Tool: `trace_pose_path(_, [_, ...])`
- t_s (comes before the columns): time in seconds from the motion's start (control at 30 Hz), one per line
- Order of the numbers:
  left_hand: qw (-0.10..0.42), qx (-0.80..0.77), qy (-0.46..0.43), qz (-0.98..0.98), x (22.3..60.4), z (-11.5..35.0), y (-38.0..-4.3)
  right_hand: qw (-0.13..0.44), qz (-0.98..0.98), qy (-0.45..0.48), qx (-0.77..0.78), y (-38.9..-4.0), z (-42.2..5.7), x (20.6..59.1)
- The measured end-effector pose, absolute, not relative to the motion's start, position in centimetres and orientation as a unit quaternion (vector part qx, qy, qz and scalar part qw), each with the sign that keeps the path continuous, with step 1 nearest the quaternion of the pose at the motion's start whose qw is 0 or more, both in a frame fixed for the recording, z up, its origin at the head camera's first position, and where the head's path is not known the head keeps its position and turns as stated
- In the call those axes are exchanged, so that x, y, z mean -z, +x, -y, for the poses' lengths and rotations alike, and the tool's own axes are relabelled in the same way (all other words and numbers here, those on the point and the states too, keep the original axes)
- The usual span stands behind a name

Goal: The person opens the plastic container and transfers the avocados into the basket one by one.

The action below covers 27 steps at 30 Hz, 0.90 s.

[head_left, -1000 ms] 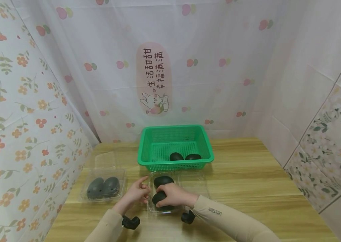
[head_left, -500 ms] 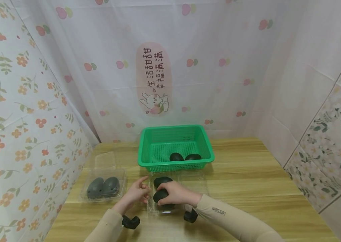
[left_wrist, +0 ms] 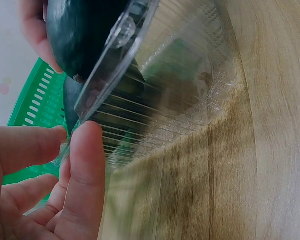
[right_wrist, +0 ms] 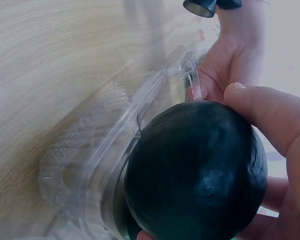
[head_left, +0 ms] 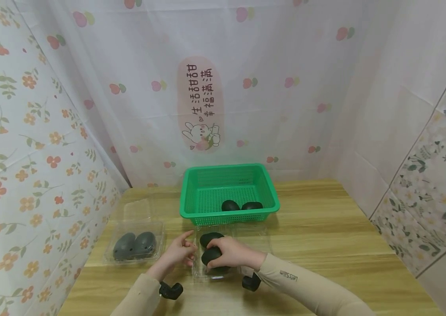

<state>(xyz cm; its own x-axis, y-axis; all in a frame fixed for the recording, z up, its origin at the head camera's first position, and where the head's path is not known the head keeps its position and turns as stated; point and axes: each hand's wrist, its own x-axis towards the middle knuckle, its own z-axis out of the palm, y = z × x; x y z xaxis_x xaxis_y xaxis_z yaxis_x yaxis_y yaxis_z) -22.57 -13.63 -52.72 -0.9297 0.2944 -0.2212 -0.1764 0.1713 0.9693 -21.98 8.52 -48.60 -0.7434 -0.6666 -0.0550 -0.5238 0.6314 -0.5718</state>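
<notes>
My right hand (head_left: 232,253) grips a dark green avocado (right_wrist: 195,170) over the near part of an open clear plastic box (head_left: 203,275). Another avocado (head_left: 211,238) lies at the far end of that box. A dark shape shows beneath the held avocado, partly hidden. At the box's left edge, my left hand (head_left: 179,251) pinches the clear rim between thumb and finger, as the left wrist view shows. The held avocado appears tilted above the box rim in both wrist views.
Behind the box stands a green plastic basket (head_left: 228,215) with two avocados (head_left: 252,206) near its front wall. On the left, a second clear box (head_left: 160,245) holds two avocados (head_left: 145,242), its lid (head_left: 138,210) folded back. The near box's clear lid (head_left: 252,239) lies to the right.
My right hand and the held avocado have shifted slightly right. The far avocado in the box has moved a little left. My left hand stays in place.
</notes>
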Motion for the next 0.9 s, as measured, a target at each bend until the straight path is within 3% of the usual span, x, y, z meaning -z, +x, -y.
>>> trace_pose_path(0.37, [0.191,-0.635,0.044,-0.747,53.1,13.8,-22.8,0.138,-0.884,-0.331,0.299,-22.0,-9.2,47.9])
trace_pose_path(0.9, [0.184,-0.639,0.039,-0.746,52.8,13.6,-22.6,0.094,-0.896,-0.341,0.268,-22.5,-10.3,46.5])
